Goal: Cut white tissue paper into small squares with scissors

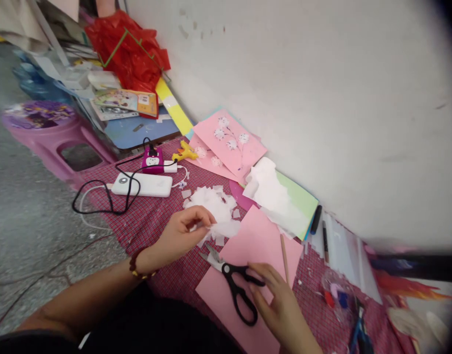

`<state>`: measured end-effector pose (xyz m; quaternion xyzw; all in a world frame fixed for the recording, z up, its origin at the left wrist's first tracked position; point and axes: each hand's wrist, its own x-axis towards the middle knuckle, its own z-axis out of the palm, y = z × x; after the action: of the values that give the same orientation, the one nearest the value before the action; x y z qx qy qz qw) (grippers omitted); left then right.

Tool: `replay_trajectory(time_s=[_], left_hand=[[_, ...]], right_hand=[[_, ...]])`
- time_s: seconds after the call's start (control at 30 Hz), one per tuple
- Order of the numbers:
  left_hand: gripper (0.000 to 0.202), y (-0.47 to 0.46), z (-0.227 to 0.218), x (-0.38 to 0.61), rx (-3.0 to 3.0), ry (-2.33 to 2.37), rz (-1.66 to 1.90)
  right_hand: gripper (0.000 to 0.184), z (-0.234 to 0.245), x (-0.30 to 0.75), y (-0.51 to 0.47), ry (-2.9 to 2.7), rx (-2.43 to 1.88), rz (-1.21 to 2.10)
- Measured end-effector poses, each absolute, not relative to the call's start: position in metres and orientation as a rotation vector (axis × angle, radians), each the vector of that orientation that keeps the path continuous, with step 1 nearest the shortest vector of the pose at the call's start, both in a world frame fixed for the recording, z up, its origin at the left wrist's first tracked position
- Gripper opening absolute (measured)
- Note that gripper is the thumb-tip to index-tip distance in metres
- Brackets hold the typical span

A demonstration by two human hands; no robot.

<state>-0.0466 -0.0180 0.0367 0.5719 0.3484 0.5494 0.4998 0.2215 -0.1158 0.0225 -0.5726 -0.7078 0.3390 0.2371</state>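
On the counter (167, 282), the left hand (182, 231) pinches a white tissue strip (228, 228) near tissue scraps (213, 201); the right hand's (279, 300) fingers meet black-handled scissors (226, 268) over pink paper (261, 236), grip unclear. Tissue-handling seems underway; the next move likely needs steady tissue.

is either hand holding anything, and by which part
Left hand: a white paper piece, pinched at one end. Right hand: the scissors, fingers at one black handle; whether gripped cannot be told.

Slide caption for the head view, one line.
Left hand pinches white paper while the right hand holds black-handled scissors over pink paper.
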Motion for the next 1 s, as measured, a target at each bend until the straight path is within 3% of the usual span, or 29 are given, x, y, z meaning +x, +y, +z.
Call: replay_trajectory(time_s=[0.07,0.2,0.33,0.4,0.5,0.77,0.9,1.0], left_hand=[[0.015,-0.024,0.036,-0.033,0.959,0.741,1.136],[0.025,-0.032,0.034,-0.011,0.548,0.589,0.9],[0.021,-0.037,0.032,-0.001,0.511,0.581,0.87],[0.022,-0.038,0.032,-0.002,0.541,0.597,0.863],[0.025,-0.033,0.033,-0.012,0.624,0.655,0.913],[0.02,-0.009,0.035,-0.042,0.789,1.034,1.441],[0.034,-0.016,0.034,-0.027,1.068,1.067,1.404],[0.043,-0.025,0.034,-0.014,1.215,1.029,1.281]], right_hand=[[0.031,0.035,0.211,-0.1,-1.694,-1.477,1.029],[0.046,0.056,0.179,-0.064,-1.429,-1.105,1.275],[0.008,0.057,0.159,-0.044,-1.309,-0.948,1.336],[0.007,0.052,0.161,-0.042,-1.242,-0.917,1.349],[0.01,0.047,0.173,-0.041,-1.187,-0.935,1.348],[0.019,0.052,0.195,-0.042,-0.999,-1.084,1.239],[0.012,0.062,0.183,-0.048,-1.162,-1.025,1.35],[0.031,0.065,0.171,-0.051,-1.126,-1.054,1.541]])
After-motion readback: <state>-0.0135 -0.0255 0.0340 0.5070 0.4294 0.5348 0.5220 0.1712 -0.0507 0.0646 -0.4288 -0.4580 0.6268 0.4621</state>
